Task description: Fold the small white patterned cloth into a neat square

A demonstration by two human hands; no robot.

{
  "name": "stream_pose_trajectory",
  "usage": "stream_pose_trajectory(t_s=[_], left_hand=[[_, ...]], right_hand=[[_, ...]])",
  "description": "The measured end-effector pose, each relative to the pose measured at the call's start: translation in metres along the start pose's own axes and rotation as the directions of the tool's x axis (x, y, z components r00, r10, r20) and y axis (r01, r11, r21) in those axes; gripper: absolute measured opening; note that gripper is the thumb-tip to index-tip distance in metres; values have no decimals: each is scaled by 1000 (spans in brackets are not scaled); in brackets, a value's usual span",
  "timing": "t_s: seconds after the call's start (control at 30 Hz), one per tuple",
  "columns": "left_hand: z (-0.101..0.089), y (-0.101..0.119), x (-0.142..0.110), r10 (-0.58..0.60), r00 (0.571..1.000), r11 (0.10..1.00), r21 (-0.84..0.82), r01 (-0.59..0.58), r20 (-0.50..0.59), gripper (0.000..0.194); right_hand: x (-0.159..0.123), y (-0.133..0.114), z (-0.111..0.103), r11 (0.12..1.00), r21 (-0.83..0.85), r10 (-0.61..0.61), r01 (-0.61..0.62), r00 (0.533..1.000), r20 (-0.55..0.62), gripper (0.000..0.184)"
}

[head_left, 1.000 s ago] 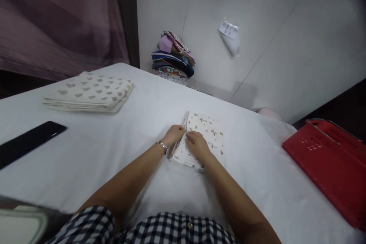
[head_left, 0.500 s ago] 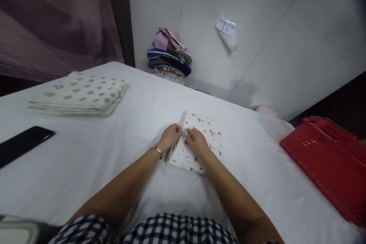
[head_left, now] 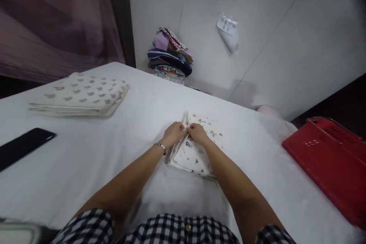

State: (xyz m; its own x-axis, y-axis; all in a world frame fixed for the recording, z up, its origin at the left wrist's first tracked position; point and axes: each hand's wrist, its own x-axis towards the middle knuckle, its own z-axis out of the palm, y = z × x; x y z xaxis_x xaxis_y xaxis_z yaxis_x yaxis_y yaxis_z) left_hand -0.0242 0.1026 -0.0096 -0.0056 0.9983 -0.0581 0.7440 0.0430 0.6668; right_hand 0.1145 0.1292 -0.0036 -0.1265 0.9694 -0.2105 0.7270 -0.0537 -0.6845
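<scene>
A folded white cloth with small printed motifs (head_left: 197, 156) lies on the white-covered table in front of me. My left hand (head_left: 175, 133) is closed at its left edge, pinching the layers there, with a bracelet on the wrist. My right hand (head_left: 197, 133) is closed too, its fingertips pinching the cloth right beside the left ones. Between the hands the cloth's left edge is lifted a little, and several layers show below. The exact spot between the fingertips is partly hidden.
A larger folded cloth with grey prints (head_left: 82, 93) lies at the back left, with a black phone (head_left: 27, 146) nearer me. On the right stands a red plastic basket (head_left: 328, 167). Beyond the table are a stack of folded clothes (head_left: 170, 55) and a bagged paper note (head_left: 228, 32).
My right fingers have moved from slightly apart to a pinch against the cloth's left edge. My left hand has shifted slightly right, and the edge between them is raised more.
</scene>
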Motion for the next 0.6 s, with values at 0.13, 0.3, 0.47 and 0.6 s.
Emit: stream_pose_trajectory(t_s=[0.13,0.3,0.47,0.6], left_hand=[[0,6,10,-38,999,999,32,38,13,25],[5,10,22,-69,998,996,52,68,4,25],[8,11,27,-56,998,997,59,56,-11,26],[6,8,27,-50,998,998,42,49,27,23]], right_hand=[[1,9,3,994,106,17,-16,1000,-16,18],[-2,13,4,976,214,-25,40,997,-71,19],[-7,10,5,955,297,5,20,997,-81,19],[-9,11,8,934,354,-4,42,994,-108,12]])
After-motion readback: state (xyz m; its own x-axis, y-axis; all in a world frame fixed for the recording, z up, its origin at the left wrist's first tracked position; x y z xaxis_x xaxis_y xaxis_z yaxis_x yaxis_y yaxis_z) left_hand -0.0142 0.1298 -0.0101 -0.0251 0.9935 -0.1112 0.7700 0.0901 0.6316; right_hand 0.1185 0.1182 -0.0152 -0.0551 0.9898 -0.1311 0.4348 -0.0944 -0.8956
